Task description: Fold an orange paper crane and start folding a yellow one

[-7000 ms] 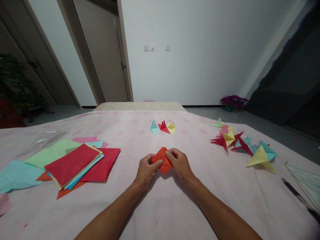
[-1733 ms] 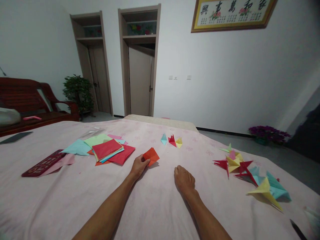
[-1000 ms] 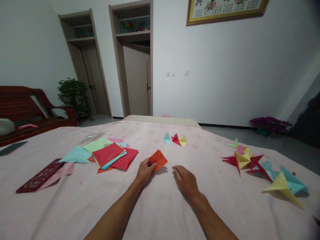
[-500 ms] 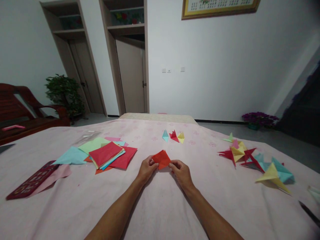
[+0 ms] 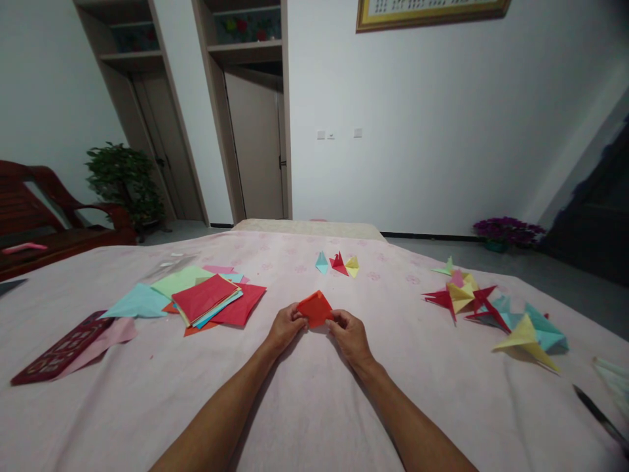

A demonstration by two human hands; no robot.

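Head view gives me the folded orange paper (image 5: 314, 310) held over the pink cloth (image 5: 319, 406), straight ahead, with left hand (image 5: 287, 328) and right hand (image 5: 350, 334) each pinching a side corner between thumb and fingers. I judge it light, easily creased and firmer where layers stack, so those corners look the best hold, with a soft touch. Beyond it I see three small folded figures (image 5: 339, 264), with a paper stack (image 5: 206, 298) off left and more folded shapes (image 5: 462, 295) off right.
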